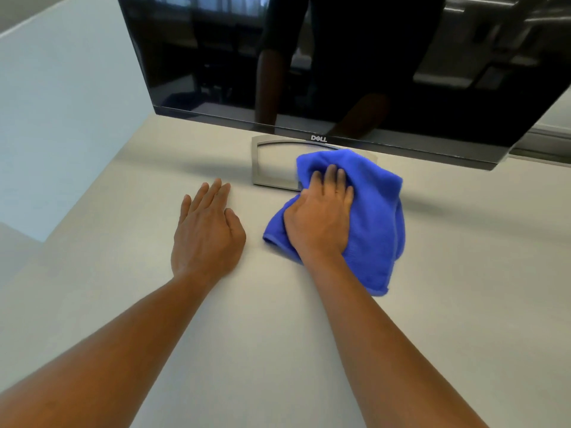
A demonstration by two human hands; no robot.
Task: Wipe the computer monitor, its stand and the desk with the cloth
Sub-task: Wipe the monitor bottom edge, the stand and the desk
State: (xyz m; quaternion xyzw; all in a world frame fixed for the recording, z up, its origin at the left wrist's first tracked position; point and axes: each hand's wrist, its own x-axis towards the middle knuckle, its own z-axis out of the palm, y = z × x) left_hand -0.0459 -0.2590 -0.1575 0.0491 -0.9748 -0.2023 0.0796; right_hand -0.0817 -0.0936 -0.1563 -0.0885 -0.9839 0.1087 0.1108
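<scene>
A black monitor (340, 63) with a dark, reflective screen stands at the back of the pale desk (262, 335). Its silver frame-shaped stand (258, 162) sits below the screen's bottom edge. A blue cloth (380, 211) lies over the right part of the stand and on the desk in front of it. My right hand (321, 217) presses flat on the cloth, fingers straight and pointing at the stand. My left hand (207, 230) rests flat on the bare desk, left of the cloth and just in front of the stand's left corner.
The desk's left edge (86, 193) runs diagonally from the monitor's left corner toward me, with a pale partition wall (61, 103) beyond it. A dark ledge (543, 146) shows behind the monitor's right corner.
</scene>
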